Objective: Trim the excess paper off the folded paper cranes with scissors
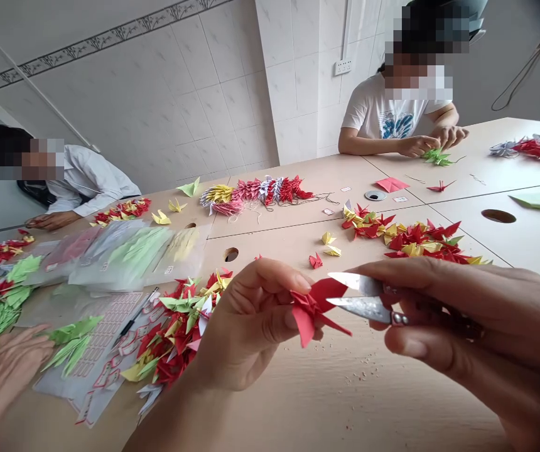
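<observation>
My left hand point(246, 320) pinches a small red folded paper crane point(314, 307) between thumb and fingers, holding it up over the wooden table point(345, 402). My right hand point(444, 320) grips a pair of steel thread snips point(359, 301). The snips' blades stand slightly apart, and their tips are right next to the crane's red wing. Tiny paper scraps lie on the table below. A heap of red, yellow and green paper cranes point(176, 333) lies just left of my left hand.
More crane piles point(415, 235) lie ahead, and strung cranes point(255, 194) lie beyond them. Plastic bags of folded paper point(129, 257) lie at left. A co-worker's hand point(1, 376) rests at lower left. Two other people sit at the table, one folding green paper point(437, 157).
</observation>
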Demonstrator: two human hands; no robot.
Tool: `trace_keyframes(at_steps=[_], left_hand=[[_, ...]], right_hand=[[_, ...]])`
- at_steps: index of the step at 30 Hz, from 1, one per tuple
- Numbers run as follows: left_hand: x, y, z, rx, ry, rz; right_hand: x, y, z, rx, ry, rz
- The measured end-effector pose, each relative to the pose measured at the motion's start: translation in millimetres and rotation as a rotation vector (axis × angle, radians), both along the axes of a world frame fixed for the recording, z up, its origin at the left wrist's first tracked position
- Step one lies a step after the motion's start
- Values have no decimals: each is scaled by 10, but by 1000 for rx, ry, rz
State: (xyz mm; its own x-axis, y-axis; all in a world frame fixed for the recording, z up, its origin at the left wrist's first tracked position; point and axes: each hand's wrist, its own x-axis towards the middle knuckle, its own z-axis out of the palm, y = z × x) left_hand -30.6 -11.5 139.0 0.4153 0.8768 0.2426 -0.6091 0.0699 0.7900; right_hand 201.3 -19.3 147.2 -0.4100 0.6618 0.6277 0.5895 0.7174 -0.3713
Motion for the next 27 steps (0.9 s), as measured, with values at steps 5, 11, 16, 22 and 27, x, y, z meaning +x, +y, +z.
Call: trace_keyframes(at_steps=[5,11,16,22,27], left_hand=[[-19,-3,-16,-29,-28,-38],[-2,8,-3,-53,-51,-76],[1,8,-19,-49,-42,-61],[12,-12,-12,-40,-24,-47],[20,-7,2,-54,-30,-54]], right_hand=[[32,-25,-60,96,-47,-62],[30,-48,-22,133,-116,-18],[-18,-54,22,156,-111,28],[-34,-58,81,139,-145,78],[-40,-47,122,136,-130,113]])
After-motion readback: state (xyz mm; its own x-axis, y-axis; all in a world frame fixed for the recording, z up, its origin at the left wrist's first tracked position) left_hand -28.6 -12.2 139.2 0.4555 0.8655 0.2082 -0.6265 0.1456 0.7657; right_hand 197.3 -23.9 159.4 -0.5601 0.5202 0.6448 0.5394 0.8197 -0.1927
